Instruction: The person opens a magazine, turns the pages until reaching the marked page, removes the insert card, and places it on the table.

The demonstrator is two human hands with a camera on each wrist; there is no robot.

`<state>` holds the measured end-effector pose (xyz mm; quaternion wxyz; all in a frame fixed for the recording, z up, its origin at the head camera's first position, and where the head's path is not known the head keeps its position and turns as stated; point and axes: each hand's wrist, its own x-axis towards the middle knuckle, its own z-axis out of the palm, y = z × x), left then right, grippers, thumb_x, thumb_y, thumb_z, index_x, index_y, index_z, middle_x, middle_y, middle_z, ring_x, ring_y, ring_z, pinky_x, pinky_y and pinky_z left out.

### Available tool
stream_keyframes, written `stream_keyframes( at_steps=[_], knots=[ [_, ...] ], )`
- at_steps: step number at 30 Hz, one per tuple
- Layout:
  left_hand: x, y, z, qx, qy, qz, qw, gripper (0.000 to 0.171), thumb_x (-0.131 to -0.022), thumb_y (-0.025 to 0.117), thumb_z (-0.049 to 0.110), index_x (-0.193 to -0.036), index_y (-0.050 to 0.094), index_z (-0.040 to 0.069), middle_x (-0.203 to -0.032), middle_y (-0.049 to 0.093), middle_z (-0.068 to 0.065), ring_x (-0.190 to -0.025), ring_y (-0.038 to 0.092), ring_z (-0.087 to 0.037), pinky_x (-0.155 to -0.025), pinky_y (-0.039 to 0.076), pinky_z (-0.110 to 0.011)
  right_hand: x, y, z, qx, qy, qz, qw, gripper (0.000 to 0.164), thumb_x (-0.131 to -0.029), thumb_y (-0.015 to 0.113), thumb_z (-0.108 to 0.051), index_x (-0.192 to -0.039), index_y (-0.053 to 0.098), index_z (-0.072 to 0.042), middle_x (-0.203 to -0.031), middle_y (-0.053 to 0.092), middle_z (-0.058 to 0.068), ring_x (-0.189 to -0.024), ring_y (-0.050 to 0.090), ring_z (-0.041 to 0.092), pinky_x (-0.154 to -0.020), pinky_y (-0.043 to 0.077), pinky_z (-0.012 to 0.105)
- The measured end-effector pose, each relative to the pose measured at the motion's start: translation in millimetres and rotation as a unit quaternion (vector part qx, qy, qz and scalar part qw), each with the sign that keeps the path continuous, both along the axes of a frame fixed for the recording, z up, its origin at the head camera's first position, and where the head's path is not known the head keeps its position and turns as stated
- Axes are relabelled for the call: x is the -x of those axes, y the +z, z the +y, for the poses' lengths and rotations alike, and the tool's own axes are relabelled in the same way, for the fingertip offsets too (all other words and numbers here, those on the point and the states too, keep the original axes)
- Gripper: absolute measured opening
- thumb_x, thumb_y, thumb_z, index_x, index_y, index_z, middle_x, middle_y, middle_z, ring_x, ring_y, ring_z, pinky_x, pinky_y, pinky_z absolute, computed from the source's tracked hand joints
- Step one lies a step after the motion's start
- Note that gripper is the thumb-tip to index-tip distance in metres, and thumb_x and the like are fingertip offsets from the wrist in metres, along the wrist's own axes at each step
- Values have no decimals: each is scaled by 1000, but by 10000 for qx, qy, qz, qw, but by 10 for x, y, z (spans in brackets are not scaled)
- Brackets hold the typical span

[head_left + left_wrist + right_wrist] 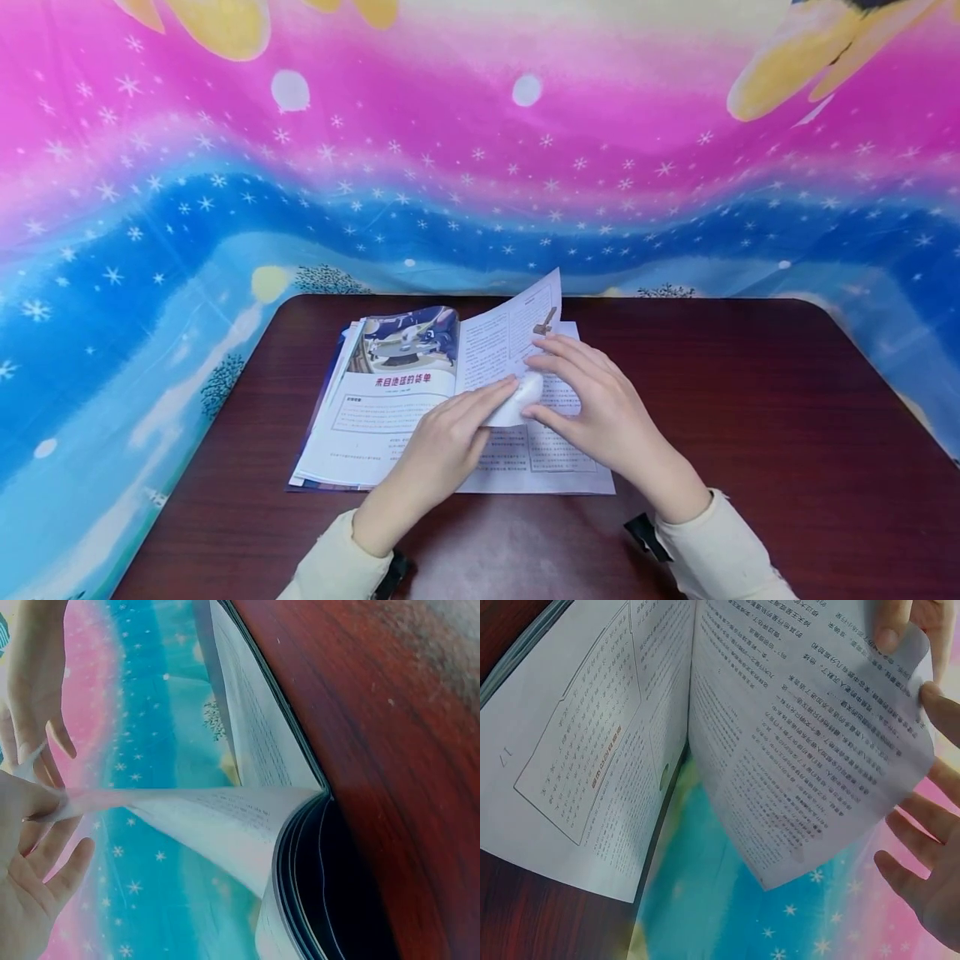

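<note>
An open magazine (405,421) lies on the table, printed with text and a picture on its left side. One right-hand page (498,337) stands raised, its free edge bent up between the hands. My left hand (446,433) pinches this page near its lower edge; in the right wrist view the left thumb (888,639) lies on the printed face. At the outer edge my right hand (592,400) holds the bent part, thumb on one side and fingers on the other. In the left wrist view the page (202,814) stretches from the spine towards both hands.
Dark red-brown table (750,400) surface surrounds the magazine. Behind and beside it hangs a pink and blue cloth (480,175) with white stars. Cream sleeves (720,542) and black wrist straps show at the front.
</note>
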<state>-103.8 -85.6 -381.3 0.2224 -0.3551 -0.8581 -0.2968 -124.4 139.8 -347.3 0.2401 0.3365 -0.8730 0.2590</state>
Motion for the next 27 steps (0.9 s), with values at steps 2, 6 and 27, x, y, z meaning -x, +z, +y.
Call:
stream_keyframes(
  at_steps=[2,6,27],
  knots=[
    [0,5,-14,0,41,-40,10000,63,-85,70,-7,-143,53,12,-140,58,-3,-121,60,-21,-99,49,-36,-5,2,10,44,12,6,10000,62,-73,90,-29,-128,66,-11,-143,54,7,-134,47,28,-108,37,52],
    [3,1,-63,-25,140,-48,9999,63,-87,69,-6,-144,52,12,-144,54,-2,-125,57,-21,-102,47,-37,-11,-4,41,89,8,6,10000,66,-73,90,-28,-131,64,-12,-145,52,6,-135,46,27,-107,38,53],
    [-41,-72,-570,19,828,-198,9964,67,-87,65,-11,-147,49,13,-148,49,-6,-131,51,-26,-103,45,-45,-51,-250,406,-570,-500,-595,9953,55,-79,85,-32,-127,66,-13,-139,57,6,-131,49,29,-104,40,53]
  ],
)
